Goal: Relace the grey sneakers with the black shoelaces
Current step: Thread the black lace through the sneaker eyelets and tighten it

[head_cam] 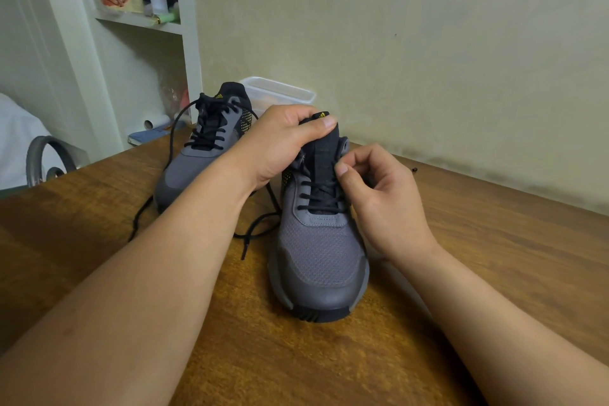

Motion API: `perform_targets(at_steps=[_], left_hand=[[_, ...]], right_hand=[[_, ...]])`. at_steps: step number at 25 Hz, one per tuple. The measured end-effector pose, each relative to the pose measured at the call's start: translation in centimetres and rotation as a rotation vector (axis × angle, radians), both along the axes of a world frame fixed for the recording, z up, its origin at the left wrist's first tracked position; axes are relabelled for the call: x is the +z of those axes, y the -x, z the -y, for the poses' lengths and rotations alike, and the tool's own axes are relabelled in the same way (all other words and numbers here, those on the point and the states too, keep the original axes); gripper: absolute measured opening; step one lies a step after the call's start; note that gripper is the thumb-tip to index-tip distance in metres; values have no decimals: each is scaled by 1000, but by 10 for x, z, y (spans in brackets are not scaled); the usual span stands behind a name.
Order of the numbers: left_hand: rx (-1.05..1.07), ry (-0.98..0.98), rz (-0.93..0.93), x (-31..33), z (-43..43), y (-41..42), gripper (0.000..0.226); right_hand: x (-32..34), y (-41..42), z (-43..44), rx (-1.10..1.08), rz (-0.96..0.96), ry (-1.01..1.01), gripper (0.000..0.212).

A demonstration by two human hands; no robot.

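Two grey sneakers stand on the desk (494, 257), and the job looks a little past halfway. The near sneaker (319, 257) sits right under both hands, toe pointing back at the person. Its lace (319, 198) crosses the lower eyelets in a few neat rows just below the right hand's thumb. The eyelets above that, up beside the tongue (324, 145), show no lace yet.

The right hand (382, 198) is curled, with thumb and forefinger pinching at the upper right eyelets. It probably holds one working end of the lace, though the fingers hide the cord itself. The left hand (280, 142) is clenched round the top of the tongue and holds it upright, clear of the eyelets. The loose end (253, 227) of the lace trails out from beneath the left wrist and lies slack on the desk.

Beyond the left hand, the far sneaker (188, 165) appears laced to the top. Its far lace (211, 128) is untied, one long end looping down onto the desk.

What seems left is to thread the top rows of the near sneaker, even out the ends, and perhaps tie both.

Behind the left hand a clear box (283, 92) stands against the wall. Farther off to that side, a shelf (141, 21) holds a bottle and oddments.
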State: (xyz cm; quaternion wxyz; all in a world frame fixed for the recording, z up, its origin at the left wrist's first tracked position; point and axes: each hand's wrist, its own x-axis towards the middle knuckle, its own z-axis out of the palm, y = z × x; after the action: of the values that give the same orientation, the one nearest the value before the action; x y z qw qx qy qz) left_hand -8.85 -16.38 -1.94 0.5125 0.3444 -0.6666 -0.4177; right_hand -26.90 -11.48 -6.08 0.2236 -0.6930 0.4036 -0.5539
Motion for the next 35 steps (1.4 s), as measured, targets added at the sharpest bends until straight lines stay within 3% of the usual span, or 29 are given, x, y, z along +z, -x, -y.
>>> perform_targets(at_steps=[3, 6, 10, 14, 16, 18, 21, 23, 27, 29, 32, 35], left_hand=[[6, 0, 10, 0, 1, -1, 25], [18, -2, 29, 0, 1, 0, 41], [18, 1, 50, 0, 1, 0, 42], [34, 16, 78, 1, -1, 3, 43], [39, 17, 66, 0, -3, 4, 42], [46, 11, 29, 0, -7, 4, 31], [183, 100, 40, 6, -15, -3, 19], [238, 163, 182, 13, -26, -9, 20], [197, 260, 739, 14, -48, -24, 13], [181, 258, 902, 22, -50, -30, 8], [186, 231, 1068, 33, -48, -23, 6], [184, 129, 1021, 37, -48, -13, 5]], right_hand=[[2, 0, -2, -63, -108, 100, 7], [5, -2, -4, -188, -262, 213, 4], [7, -7, -1, -88, -56, 31, 9], [7, -7, 0, -131, -36, 76, 6], [7, -1, 7, -145, -47, 96, 19], [5, 6, 16, -85, -105, 57, 32], [1, 11, 20, 33, -80, -12, 34], [-2, 11, 19, 34, -72, 1, 34], [-8, 7, 17, 10, -67, 41, 36], [-9, 5, 17, 4, -74, 46, 36], [-8, 6, 17, 5, -76, 22, 37], [-8, 8, 14, 3, -96, 16, 38]])
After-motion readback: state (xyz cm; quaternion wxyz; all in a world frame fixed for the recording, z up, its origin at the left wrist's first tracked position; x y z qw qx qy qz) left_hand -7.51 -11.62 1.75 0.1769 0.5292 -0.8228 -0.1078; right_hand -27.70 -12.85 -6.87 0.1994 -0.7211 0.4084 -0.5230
